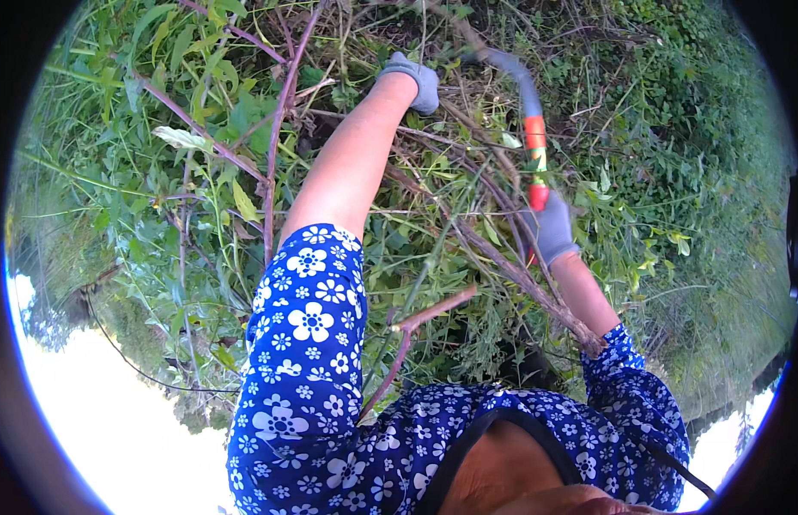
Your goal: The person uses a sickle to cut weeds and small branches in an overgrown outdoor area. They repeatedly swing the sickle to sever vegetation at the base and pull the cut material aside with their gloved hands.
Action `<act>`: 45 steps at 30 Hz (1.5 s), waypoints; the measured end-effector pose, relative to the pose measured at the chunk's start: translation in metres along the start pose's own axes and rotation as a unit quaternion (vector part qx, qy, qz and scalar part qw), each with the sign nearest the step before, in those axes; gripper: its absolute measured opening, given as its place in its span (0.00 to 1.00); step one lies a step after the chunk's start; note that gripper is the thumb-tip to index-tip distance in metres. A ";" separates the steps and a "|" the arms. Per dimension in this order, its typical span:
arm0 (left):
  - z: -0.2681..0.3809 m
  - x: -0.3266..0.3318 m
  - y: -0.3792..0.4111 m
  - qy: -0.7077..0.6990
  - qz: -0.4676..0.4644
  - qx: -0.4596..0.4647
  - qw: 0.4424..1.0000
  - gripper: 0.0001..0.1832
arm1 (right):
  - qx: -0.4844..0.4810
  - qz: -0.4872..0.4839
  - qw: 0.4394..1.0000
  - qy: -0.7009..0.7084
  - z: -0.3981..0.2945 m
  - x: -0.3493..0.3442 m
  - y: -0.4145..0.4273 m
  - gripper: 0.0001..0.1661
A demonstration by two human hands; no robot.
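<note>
My left hand (416, 84), in a grey glove, reaches far forward into the brush among thin stems; its fingers are turned away, so what it grips is hard to tell. On the right, my right hand (552, 225), also gloved in grey, is closed on the handle of a sickle (535, 138) with red, orange and yellow-green bands. The curved metal blade points forward and bends left, its far end blurred. A thick brown cut branch (515, 273) runs from between the hands back to my right forearm.
Purple-red stems (279, 135) stand to the left of my left arm. A forked cut branch (408, 322) sticks up close to my chest. Dense green leafy plants (682, 129) and dry twigs surround both hands.
</note>
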State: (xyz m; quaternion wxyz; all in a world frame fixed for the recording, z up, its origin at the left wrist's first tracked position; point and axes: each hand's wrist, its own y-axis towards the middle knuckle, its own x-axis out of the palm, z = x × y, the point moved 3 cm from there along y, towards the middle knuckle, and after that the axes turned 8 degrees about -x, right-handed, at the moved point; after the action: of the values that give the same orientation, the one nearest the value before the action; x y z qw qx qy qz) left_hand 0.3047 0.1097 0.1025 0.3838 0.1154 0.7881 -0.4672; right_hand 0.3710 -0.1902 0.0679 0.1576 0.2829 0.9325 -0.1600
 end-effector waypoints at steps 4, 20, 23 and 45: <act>-0.002 0.000 -0.002 -0.025 0.039 0.009 0.999 0.31 | 0.047 -0.006 0.998 -0.052 -0.032 -0.014 0.002 0.14; -0.007 0.012 -0.006 -0.027 0.011 -0.012 1.000 0.22 | -0.051 -0.007 0.995 -0.089 -0.018 -0.006 -0.013 0.14; -0.012 0.017 -0.011 -0.040 0.030 -0.023 0.998 0.21 | -0.058 -0.017 0.995 -0.074 -0.005 -0.010 -0.006 0.14; 0.040 -0.010 -0.056 -0.104 0.295 0.132 0.941 0.11 | 0.014 0.120 0.982 0.148 -0.048 -0.109 -0.017 0.11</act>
State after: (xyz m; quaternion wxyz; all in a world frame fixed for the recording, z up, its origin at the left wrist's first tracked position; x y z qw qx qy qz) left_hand 0.3008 0.0484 0.1354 0.5653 0.3437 0.6055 -0.4425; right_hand 0.4371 -0.2371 0.1563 0.0322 0.4151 0.9026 -0.1096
